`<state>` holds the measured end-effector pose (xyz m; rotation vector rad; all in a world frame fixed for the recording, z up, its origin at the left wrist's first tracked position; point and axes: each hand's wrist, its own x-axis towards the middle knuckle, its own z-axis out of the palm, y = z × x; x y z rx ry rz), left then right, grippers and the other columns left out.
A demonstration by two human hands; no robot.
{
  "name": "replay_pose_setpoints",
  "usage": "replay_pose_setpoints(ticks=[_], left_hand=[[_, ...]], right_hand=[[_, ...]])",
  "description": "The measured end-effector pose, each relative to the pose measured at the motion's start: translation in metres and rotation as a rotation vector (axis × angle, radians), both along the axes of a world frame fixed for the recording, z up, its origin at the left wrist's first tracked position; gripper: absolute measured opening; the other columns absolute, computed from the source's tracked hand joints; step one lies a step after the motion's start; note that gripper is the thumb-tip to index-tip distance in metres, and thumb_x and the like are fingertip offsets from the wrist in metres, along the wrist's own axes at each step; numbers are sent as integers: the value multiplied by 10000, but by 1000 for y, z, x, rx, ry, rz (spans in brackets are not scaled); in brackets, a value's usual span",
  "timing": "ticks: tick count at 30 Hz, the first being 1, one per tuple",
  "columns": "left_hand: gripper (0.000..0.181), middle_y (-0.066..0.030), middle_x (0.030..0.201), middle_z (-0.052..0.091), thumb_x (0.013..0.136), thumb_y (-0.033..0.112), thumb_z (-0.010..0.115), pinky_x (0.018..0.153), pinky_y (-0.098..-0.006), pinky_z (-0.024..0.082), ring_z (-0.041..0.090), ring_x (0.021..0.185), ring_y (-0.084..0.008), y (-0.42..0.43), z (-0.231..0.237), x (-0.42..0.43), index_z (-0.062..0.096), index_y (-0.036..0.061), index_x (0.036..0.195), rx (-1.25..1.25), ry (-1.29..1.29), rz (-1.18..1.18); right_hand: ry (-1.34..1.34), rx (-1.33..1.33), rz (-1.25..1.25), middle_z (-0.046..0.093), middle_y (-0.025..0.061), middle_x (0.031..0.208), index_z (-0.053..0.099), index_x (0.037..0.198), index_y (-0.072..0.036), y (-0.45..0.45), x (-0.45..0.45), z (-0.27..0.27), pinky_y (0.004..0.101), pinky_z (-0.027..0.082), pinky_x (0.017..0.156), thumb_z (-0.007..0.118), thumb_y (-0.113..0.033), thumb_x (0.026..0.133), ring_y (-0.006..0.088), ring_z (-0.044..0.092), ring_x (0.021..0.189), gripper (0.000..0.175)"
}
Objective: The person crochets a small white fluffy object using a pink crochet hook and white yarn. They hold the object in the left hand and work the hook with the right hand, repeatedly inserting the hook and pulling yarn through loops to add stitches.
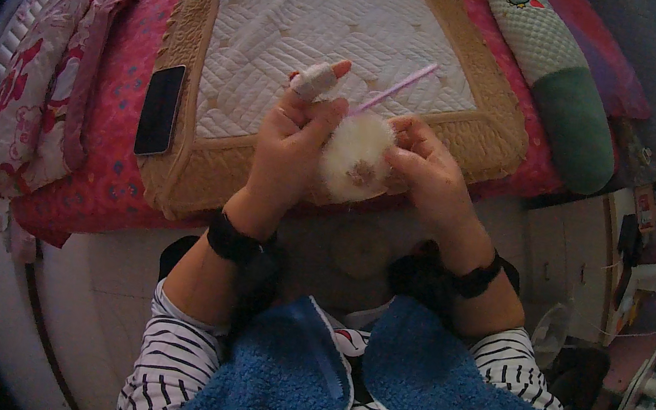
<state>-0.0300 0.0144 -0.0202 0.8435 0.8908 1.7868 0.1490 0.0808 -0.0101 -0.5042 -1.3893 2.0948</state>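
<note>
A round, fluffy cream-white piece (356, 146), fuzzy like plush yarn, is held between my two hands above the near edge of the bed. A brownish patch shows on its lower side. My left hand (297, 131) holds its left side with the thumb, and a raised finger of that hand bears a white wrap (315, 80). My right hand (426, 156) pinches its right edge. A thin lilac stick (398, 89), like a crochet hook, slants up and right from the top of the piece; its lower end is hidden by the left thumb and the fluff.
A white quilted pad (341, 24) with a tan border covers the pink bedspread (112, 175). On the left lie a dark smartphone (159, 110) and a folded patterned quilt (40, 102). A long green bolster (572, 120) lies right, above a drawer cabinet (569, 258).
</note>
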Motion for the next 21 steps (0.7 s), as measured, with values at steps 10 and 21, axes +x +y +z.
replay_pose_setpoints(ticks=[10,21], left_hand=[[537,-40,1148,609,966,61,585,869,-245,485,586,1005,-98,-10,10,17,409,64,1474,-60,-43,-269],[825,-14,968,576,847,-17,691,842,-271,497,591,917,-117,-12,13,16,262,88,1543,20,-93,-293]], right_hand=[[36,121,-186,624,47,1015,565,1117,-53,0,2,6,272,512,823,552,-194,1009,123,613,941,178],[179,24,-319,648,66,992,568,1039,-50,-1,2,7,302,539,817,569,-112,987,160,642,909,81]])
